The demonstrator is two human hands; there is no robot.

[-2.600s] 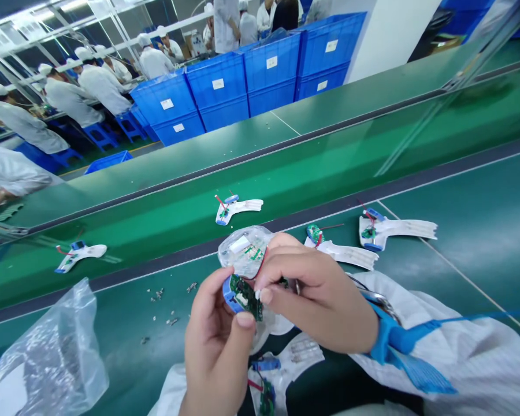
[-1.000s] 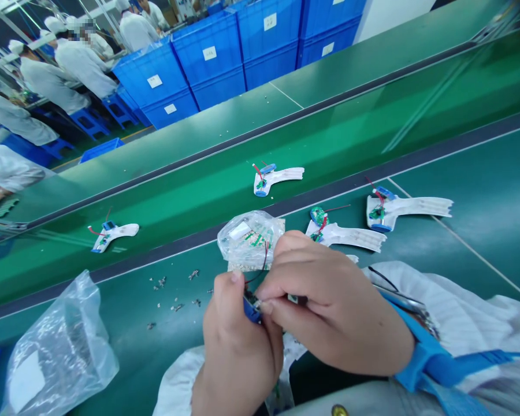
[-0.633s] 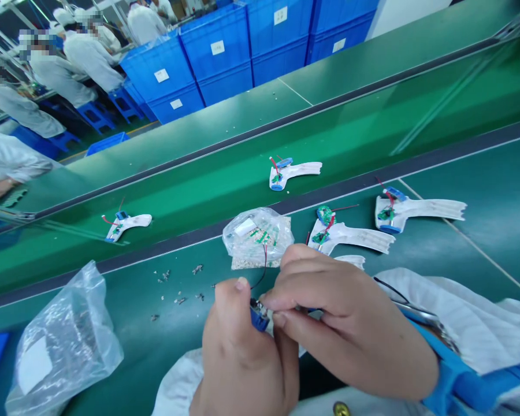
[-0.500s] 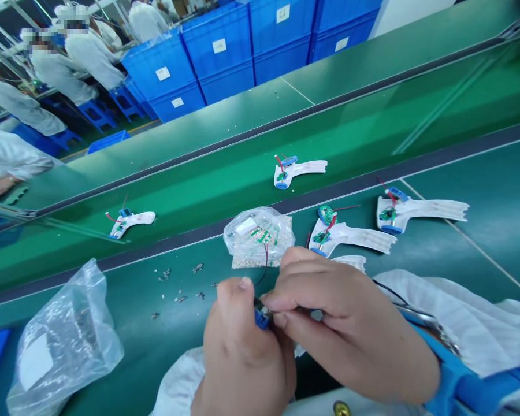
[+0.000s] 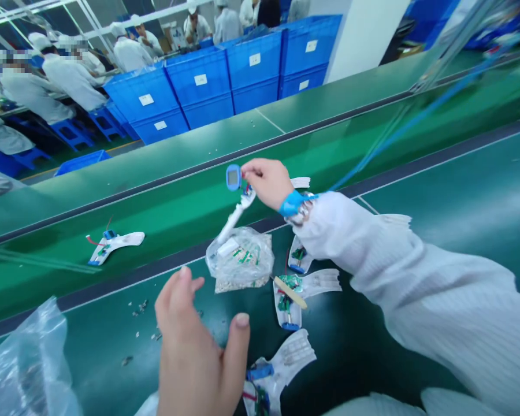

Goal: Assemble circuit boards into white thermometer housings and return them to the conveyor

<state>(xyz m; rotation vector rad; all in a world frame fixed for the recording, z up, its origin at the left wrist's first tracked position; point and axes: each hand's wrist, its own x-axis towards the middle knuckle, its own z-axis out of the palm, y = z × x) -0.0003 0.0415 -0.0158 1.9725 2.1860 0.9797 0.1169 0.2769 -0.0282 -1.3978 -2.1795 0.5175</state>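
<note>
The fingertips of the right hand (image 5: 271, 182), stretched out over the bright green belt (image 5: 177, 202), are pinched closed on a half-built unit of white curved plastic and electronics (image 5: 245, 200). Beside those fingertips a small blue-rimmed oval display with a grey screen (image 5: 233, 177) is held up, facing the camera (whether the wire, the display or the shell is gripped cannot be told). The unit's white handle is slanted down toward a clear plastic bag of small pale parts (image 5: 242, 257). The left hand (image 5: 195, 352) is raised above the dark green bench (image 5: 99, 335), with thumb and fingers spread wide and nothing seen in its grasp. To the right of the bag, a slim tool with a cream handle (image 5: 290, 292) is laid across a white shell fitted with green circuit boards (image 5: 318, 281). Another white shell with a blue part (image 5: 292, 358) is placed nearer the body, and one more white unit (image 5: 127, 240) is set on the belt at left. Tiny metallic parts (image 5: 143, 307) are scattered on the bench near the left hand.
</note>
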